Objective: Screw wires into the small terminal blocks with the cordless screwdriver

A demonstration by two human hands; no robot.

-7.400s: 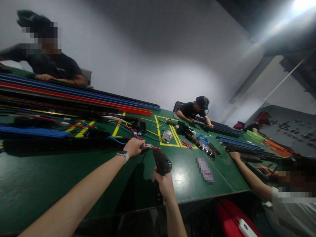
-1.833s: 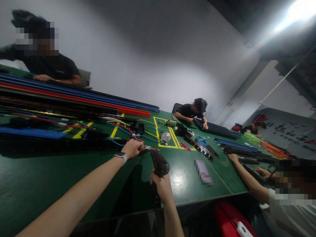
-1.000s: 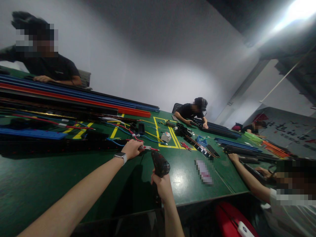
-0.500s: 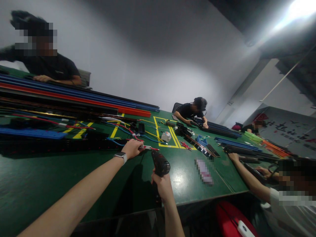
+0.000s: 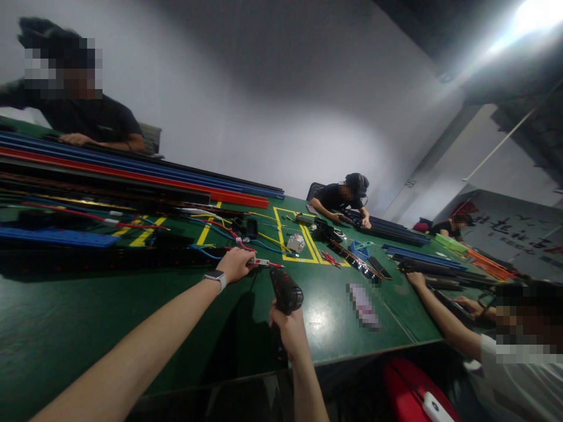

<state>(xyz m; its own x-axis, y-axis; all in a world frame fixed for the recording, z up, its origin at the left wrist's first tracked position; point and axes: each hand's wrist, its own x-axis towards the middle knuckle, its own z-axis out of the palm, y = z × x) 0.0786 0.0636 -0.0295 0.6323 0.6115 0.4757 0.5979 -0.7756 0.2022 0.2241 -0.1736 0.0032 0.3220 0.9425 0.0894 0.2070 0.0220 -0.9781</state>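
Note:
My right hand is wrapped around the grip of a black cordless drill. The drill's nose points away from me, toward a small white piece with a red end. Closed at the near side of that white piece is my left hand, with a watch on its wrist. Its fingertips hide part of the piece. A long black bar with reddish dots runs along the table to the left hand. Blue, red and yellow wires lie just beyond the left hand. Whether the drill touches the white piece, I cannot tell.
On the green table lie long blue and orange rails, a white block, red-handled tools and a blurred pale item. Co-workers sit across and at the right, one co-worker's hand on dark bars. A red stool stands below.

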